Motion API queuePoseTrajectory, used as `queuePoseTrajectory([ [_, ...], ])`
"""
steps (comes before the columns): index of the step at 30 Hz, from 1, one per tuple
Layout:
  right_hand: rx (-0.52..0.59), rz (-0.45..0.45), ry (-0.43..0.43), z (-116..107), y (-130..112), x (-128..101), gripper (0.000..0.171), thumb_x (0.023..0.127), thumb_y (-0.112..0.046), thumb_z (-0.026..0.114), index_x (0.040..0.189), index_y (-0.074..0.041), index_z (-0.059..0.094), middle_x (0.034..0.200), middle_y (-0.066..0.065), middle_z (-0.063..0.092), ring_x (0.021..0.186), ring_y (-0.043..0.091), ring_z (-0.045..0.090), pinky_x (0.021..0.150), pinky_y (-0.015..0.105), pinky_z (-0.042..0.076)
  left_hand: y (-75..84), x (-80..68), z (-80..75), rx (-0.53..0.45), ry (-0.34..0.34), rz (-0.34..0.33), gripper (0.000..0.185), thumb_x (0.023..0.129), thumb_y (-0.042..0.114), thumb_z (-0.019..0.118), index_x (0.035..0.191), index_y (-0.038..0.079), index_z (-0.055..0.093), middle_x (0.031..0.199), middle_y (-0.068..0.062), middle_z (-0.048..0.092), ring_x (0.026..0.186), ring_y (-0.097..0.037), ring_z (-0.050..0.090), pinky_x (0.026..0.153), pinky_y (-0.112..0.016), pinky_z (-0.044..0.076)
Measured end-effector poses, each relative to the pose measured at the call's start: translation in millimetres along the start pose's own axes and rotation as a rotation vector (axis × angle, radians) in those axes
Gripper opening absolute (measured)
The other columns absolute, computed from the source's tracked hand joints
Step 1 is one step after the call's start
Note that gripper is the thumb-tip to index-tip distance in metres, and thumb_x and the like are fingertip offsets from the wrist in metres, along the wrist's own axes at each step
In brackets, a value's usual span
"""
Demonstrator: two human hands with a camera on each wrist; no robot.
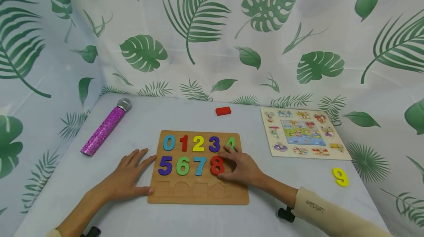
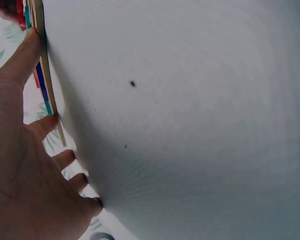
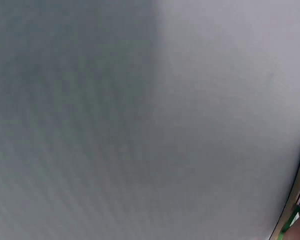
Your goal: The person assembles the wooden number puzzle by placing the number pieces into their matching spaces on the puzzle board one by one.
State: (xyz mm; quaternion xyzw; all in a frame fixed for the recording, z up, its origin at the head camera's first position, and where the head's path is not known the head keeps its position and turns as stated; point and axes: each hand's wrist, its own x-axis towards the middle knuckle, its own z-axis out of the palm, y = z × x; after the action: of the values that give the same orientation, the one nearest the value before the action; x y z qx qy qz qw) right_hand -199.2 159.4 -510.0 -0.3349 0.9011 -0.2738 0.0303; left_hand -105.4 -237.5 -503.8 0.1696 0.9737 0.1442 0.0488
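Observation:
A wooden number board (image 1: 198, 198) lies flat on the table, with coloured digits 0 to 8 in its two upper rows. My right hand (image 1: 243, 167) pinches the red number 8 (image 1: 216, 165) between thumb and fingers, at its place beside the blue 7 (image 1: 200, 166). The green 4 (image 1: 230, 142) is partly covered by that hand. At the board's left edge, my left hand (image 1: 122, 180) touches the side with thumb and index finger, its fingers spread. The left wrist view shows this left hand (image 2: 35, 165) along the edge; the right wrist view shows mostly tablecloth.
A yellow 9 (image 1: 340, 177) lies at the far right, below a picture puzzle board (image 1: 275, 148). Behind the number board sits a red block (image 1: 223, 111). A glittery pink microphone (image 1: 104, 130) lies at the left. Leaf-printed cloth (image 1: 212, 78) rises behind the table.

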Motion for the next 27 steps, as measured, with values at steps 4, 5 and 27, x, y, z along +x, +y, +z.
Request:
queuePoseTrajectory([
  [4,-0.039,-0.012,-0.009,2.0,1.1,-0.1,0.069,0.07,-0.062,0.07,0.124,-0.019,0.062,0.138,0.01,0.045,0.131,0.032,0.033,0.105,0.05,0.027,0.7,0.2,-0.5,0.003,-0.003,-0.003,0.099,0.068,0.079,0.052,0.147,0.024,0.029,0.152,-0.012,0.018,0.136,-0.04,0.01,0.106,-0.06,0.012],
  [5,-0.05,-0.017,-0.008,2.4,1.4,-0.3,0.07,0.07,-0.062,0.069,0.124,-0.019,0.062,0.138,0.01,0.045,0.131,0.031,0.033,0.105,0.05,0.027,0.5,0.3,-0.4,0.002,-0.002,-0.002,0.099,0.068,0.079,0.052,0.147,0.024,0.029,0.152,-0.012,0.018,0.136,-0.04,0.01,0.106,-0.06,0.012],
  [27,-0.131,0.026,-0.071,0.0,-4.7,2.0,0.072,0.07,-0.063,0.069,0.129,-0.023,0.058,0.141,0.005,0.042,0.131,0.042,0.028,0.096,0.058,0.036,-0.7,0.7,-0.6,0.0,0.006,0.012,0.1,0.068,0.079,0.054,0.146,0.022,0.03,0.151,-0.013,0.019,0.136,-0.041,0.011,0.105,-0.062,0.012],
])
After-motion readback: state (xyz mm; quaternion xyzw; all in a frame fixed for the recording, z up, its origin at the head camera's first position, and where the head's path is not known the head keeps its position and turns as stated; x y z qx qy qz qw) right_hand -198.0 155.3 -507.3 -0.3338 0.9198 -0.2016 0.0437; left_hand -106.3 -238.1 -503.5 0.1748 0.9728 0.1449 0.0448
